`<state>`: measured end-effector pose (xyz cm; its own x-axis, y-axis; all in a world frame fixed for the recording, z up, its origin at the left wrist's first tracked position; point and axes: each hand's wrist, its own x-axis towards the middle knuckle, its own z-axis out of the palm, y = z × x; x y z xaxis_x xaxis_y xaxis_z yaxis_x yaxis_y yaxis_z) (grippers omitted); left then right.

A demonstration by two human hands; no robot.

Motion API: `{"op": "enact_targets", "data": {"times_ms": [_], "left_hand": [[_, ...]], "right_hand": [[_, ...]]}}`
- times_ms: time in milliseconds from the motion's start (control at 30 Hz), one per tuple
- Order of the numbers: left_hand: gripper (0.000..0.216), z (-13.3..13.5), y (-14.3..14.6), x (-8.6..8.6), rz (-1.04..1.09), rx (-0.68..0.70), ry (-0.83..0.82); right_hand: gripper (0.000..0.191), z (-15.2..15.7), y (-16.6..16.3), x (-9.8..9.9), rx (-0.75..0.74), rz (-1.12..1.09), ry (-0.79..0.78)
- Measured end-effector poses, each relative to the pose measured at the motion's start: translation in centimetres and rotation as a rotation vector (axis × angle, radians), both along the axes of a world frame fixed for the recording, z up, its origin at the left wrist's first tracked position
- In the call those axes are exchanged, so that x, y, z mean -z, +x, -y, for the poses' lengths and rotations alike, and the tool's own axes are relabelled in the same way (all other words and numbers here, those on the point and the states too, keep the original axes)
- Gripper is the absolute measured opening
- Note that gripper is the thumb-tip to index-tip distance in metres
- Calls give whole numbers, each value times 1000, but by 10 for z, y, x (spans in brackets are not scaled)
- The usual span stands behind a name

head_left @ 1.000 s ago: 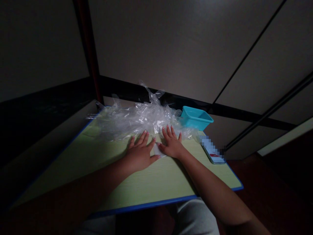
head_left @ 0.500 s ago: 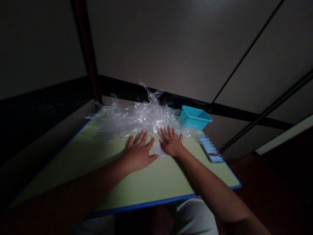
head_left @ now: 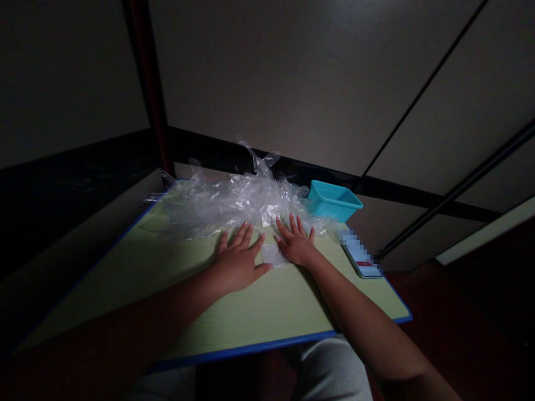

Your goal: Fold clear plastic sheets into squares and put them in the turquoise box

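My left hand [head_left: 237,264] lies palm down on the light green table [head_left: 259,312], fingers spread, with its thumb at the edge of a small white, thin sheet [head_left: 272,256]. Over that sheet's right side rests my right hand [head_left: 297,246], flat with fingers apart; part of the sheet is hidden under it. Just beyond my fingertips spreads a heap of crumpled clear plastic [head_left: 238,200], looking like thin bags or disposable gloves; I cannot tell which.
A turquoise plastic basket [head_left: 334,209] stands at the back right, beside the plastic heap. A phone [head_left: 368,267], partly pixelated, lies near the table's right edge. Panelled walls [head_left: 271,83] rise behind and to the left. The table has a blue rim [head_left: 251,346].
My right hand has shifted slightly to the right, so a little more of the white sheet shows. My left hand has not moved.
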<state>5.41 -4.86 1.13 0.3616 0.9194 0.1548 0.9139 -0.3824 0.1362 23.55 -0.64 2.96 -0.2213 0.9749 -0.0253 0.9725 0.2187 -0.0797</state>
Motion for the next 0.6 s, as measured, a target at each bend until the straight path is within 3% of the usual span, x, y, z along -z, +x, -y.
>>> {"op": "enact_targets", "data": {"times_ms": [333, 467, 600], "left_hand": [[57, -5, -3, -7, 102, 95, 127], [61, -8, -6, -5, 115, 143, 84], [44, -9, -7, -4, 125, 157, 84]], "right_hand": [[57, 4, 7, -8, -4, -69, -37], [74, 7, 16, -10, -73, -79, -129], [89, 8, 17, -11, -150, -84, -196]]}}
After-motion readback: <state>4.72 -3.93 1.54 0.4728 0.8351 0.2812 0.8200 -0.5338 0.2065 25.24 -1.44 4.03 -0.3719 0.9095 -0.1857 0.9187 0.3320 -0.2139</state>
